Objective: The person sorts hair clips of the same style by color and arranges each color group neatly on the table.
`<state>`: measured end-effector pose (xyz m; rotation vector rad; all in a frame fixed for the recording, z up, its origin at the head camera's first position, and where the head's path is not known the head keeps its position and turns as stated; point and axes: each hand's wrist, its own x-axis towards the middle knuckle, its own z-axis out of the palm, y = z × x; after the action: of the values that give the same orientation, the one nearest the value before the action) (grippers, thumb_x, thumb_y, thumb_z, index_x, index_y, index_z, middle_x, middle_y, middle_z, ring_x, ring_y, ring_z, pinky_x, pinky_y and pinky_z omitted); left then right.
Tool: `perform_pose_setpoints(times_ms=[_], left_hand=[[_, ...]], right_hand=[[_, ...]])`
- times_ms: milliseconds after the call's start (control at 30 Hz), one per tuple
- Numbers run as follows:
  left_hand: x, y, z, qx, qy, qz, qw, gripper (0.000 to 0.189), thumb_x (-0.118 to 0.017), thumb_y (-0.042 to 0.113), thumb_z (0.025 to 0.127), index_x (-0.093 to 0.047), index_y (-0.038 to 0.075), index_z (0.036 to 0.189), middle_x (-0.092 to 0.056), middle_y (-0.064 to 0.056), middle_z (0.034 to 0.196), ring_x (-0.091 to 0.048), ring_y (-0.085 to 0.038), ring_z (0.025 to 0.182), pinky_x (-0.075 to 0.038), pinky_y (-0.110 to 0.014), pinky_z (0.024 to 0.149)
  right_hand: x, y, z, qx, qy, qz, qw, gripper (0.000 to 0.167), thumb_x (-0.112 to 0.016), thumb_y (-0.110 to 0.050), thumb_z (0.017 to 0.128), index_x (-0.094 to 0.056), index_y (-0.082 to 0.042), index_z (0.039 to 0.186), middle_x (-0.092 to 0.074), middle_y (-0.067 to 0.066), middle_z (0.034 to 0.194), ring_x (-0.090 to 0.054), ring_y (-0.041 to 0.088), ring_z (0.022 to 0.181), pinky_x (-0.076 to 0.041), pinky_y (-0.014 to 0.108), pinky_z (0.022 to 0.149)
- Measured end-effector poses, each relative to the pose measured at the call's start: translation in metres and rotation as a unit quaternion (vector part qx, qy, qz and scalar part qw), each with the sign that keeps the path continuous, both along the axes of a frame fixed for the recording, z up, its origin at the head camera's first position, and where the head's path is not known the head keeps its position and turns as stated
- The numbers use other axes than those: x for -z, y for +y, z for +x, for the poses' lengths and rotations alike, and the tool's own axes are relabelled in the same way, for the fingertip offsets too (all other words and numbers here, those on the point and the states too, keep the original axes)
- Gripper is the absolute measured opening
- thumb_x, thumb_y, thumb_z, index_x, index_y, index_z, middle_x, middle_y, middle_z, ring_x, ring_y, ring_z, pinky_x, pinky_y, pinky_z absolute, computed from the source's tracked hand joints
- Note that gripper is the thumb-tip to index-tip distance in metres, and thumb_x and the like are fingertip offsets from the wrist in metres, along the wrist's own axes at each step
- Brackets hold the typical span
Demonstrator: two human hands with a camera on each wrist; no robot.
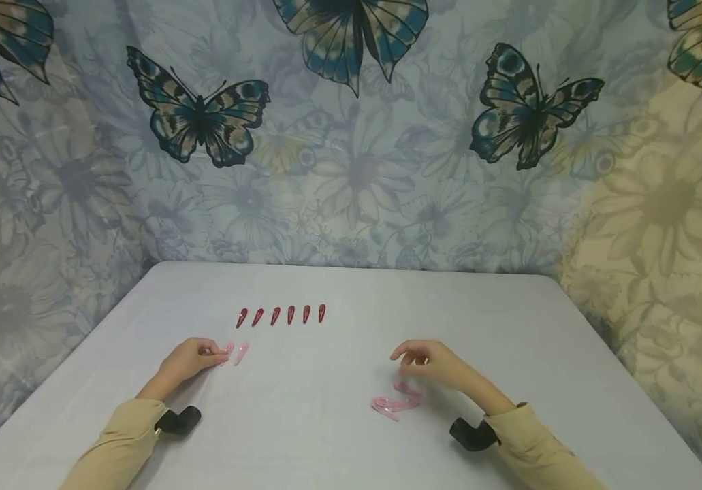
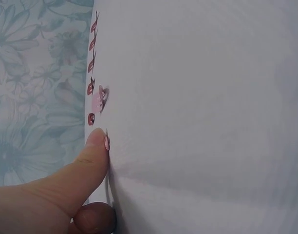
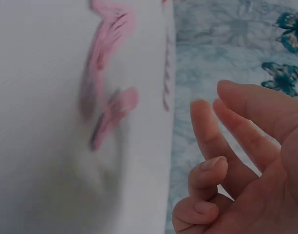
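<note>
Pink and glossy, a slim teardrop-shaped hair clip (image 1: 229,348) is pinched on the left side of the white table (image 1: 320,449) between the thumb and finger of the left hand (image 1: 191,356), with a part of it showing past the fingertips! Just to its right, a second pink clip (image 1: 241,353) is laid at a slant, its narrower end turned to the near side, with small slots picked out on it from the left wrist. Farther back, six dark red clips (image 1: 291,314) are lined up in one tidy row, evenly spaced, the leftmost tilted more than those at the right end, and light is caught on their shiny faces. Over to the right now, where a loose pile of pink clips (image 1: 396,403) is spread on the near part of the table, some overlapped, and the exact number cannot be told. Just beyond that pile the right hand (image 1: 433,363) is held raised: the foremost fingers are extended and spread slightly apart, while the last two are curled toward the palm. Behind it all, the far side is closed off by a wall covering (image 1: 359,197) printed with blue butterflies and pale flowers.
</note>
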<state>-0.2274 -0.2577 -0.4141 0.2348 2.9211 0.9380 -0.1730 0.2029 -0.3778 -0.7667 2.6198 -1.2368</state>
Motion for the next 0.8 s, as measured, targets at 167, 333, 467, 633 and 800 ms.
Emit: perform_pose_setpoints(times_ms=[167, 333, 467, 633, 800], left_hand=[[0.000, 0.001, 0.001, 0.002, -0.005, 0.003, 1.0000, 0.019, -0.075, 0.020, 0.084, -0.068, 0.005, 0.075, -0.044, 0.003, 0.064, -0.036, -0.015, 0.065, -0.030, -0.029, 0.061], [0.001, 0.002, 0.002, -0.001, -0.007, 0.003, 1.0000, 0.019, -0.075, 0.021, 0.084, -0.068, 0.006, 0.075, -0.044, 0.002, 0.066, -0.038, -0.016, 0.068, -0.030, -0.030, 0.063], [0.003, 0.000, 0.004, -0.001, -0.011, 0.003, 0.9999, 0.018, -0.075, 0.021, 0.084, -0.068, 0.006, 0.075, -0.051, 0.001, 0.069, -0.040, -0.016, 0.070, -0.032, -0.030, 0.065], [0.004, -0.001, 0.003, 0.001, -0.005, 0.010, 0.9999, 0.018, -0.075, 0.021, 0.084, -0.069, 0.006, 0.075, -0.051, 0.002, 0.067, -0.039, -0.015, 0.069, -0.032, -0.029, 0.064], [0.002, -0.003, -0.002, 0.006, 0.001, 0.006, 1.0000, 0.019, -0.075, 0.023, 0.083, -0.070, 0.006, 0.076, -0.045, 0.003, 0.066, -0.038, -0.015, 0.067, -0.030, -0.028, 0.061]], right_hand=[[0.014, 0.008, 0.003, 0.001, -0.001, 0.002, 1.0000, 0.019, -0.070, -0.006, 0.085, -0.068, 0.001, 0.102, -0.068, 0.009, 0.083, -0.047, -0.001, 0.070, -0.041, 0.019, 0.064], [0.022, 0.008, 0.006, 0.023, -0.040, 0.005, 0.9989, 0.022, -0.074, -0.008, 0.082, -0.067, 0.000, 0.101, -0.065, 0.005, 0.082, -0.047, 0.000, 0.068, -0.041, 0.018, 0.060], [0.024, 0.006, 0.007, 0.036, -0.057, 0.002, 0.9977, 0.025, -0.075, -0.009, 0.080, -0.067, 0.001, 0.101, -0.065, 0.005, 0.081, -0.047, 0.001, 0.066, -0.040, 0.018, 0.058], [0.025, 0.003, 0.009, 0.045, -0.051, 0.014, 0.9976, 0.023, -0.075, -0.006, 0.079, -0.067, 0.000, 0.099, -0.063, 0.003, 0.078, -0.045, 0.001, 0.065, -0.039, 0.018, 0.058], [0.025, 0.001, 0.010, 0.047, -0.037, 0.029, 0.9978, 0.017, -0.073, -0.001, 0.079, -0.067, -0.001, 0.095, -0.061, 0.001, 0.076, -0.043, 0.001, 0.065, -0.038, 0.018, 0.058]])
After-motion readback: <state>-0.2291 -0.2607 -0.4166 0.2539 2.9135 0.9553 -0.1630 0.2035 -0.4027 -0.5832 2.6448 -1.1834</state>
